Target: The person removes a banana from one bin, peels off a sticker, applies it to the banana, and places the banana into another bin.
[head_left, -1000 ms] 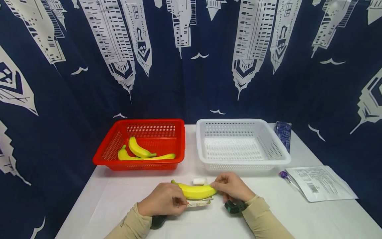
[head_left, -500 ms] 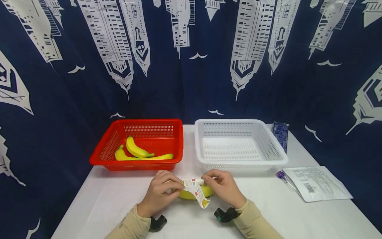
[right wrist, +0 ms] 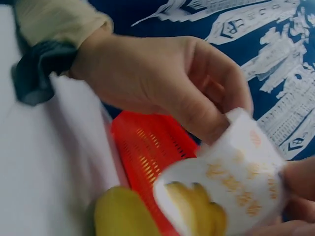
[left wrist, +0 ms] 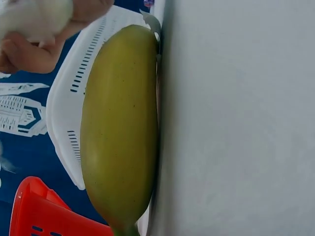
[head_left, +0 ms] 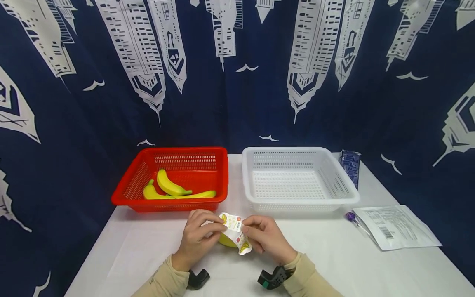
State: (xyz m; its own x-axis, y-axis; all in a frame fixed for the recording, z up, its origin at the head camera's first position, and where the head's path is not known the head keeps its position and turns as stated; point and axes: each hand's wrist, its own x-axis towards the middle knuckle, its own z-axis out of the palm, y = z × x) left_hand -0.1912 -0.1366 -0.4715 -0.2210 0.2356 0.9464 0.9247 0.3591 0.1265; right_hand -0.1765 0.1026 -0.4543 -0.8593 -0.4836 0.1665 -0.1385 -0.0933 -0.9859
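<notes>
A white paper strip (head_left: pixel 233 228) printed with bananas and lettering is held up by both hands above the table. My left hand (head_left: pixel 200 233) pinches its left edge with thumb and fingers; my right hand (head_left: pixel 269 237) pinches its right edge. Behind and below the strip lies a yellow banana (head_left: pixel 227 241), mostly hidden in the head view. In the left wrist view the banana (left wrist: pixel 120 123) lies on its side, touched by neither hand. The right wrist view shows the strip (right wrist: pixel 231 182) close up, between the left hand (right wrist: pixel 162 83) and the right fingers (right wrist: pixel 295 221).
Several bananas (head_left: pixel 170 185) lie in a red basket (head_left: pixel 222 181) at the back left. Beside it stands a white basket (head_left: pixel 300 201). To the right are a blue packet (head_left: pixel 350 167), a wrapped lollipop (head_left: pixel 350 216) and a pale printed pouch (head_left: pixel 398 227).
The right hand has let go of the banana's end and moved left to the strip. The left hand has risen. The crumpled strip beside the banana is now lifted and spread between both hands.
</notes>
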